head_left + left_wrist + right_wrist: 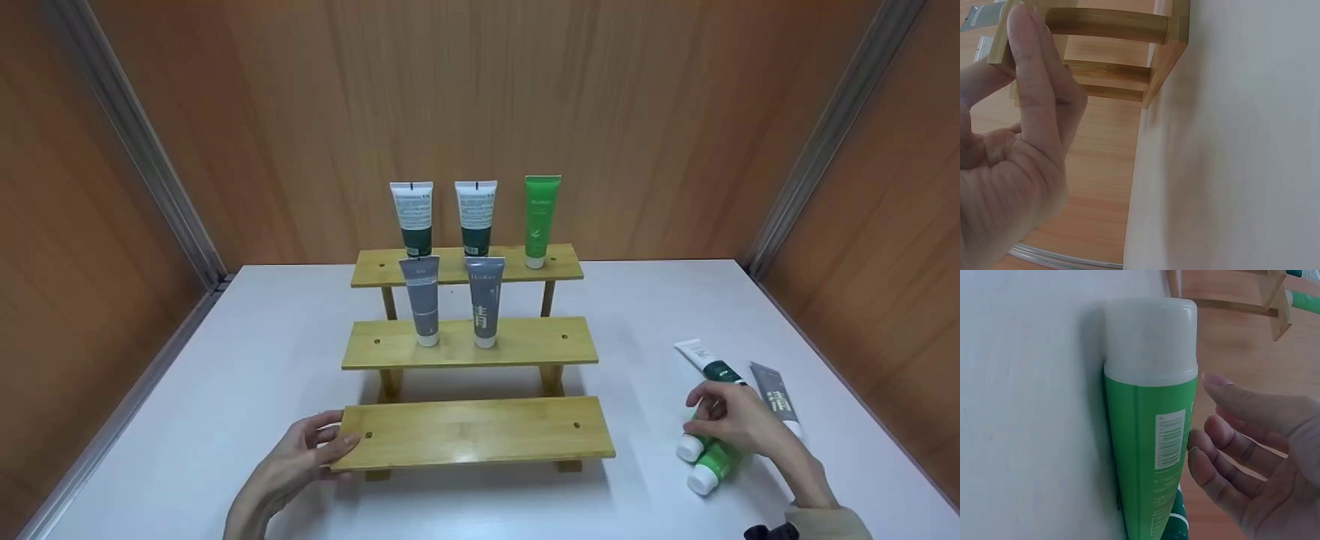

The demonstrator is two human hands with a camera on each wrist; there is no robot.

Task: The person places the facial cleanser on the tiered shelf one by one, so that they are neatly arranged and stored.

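Observation:
My left hand (304, 450) grips the left end of the lowest board of a three-step wooden display rack (480, 431), thumb on top and fingers below. In the left wrist view, the fingers (1033, 84) press against the board's underside. My right hand (739, 420) hovers over two green tubes with white caps, which lie side by side on the table. The front green tube (716, 461) fills the right wrist view, its barcode showing. Just above it are my right thumb and loosely bent fingers (1224, 472), with nothing between them. The back green tube (691, 444) is partly covered by that hand.
Beyond my right hand lie a white and dark green tube (709, 360) and a grey tube (776, 397). Two grey tubes (486, 300) stand on the middle step. The top step holds two white and dark green tubes (414, 214) and a green one (540, 217). Wooden walls enclose the table.

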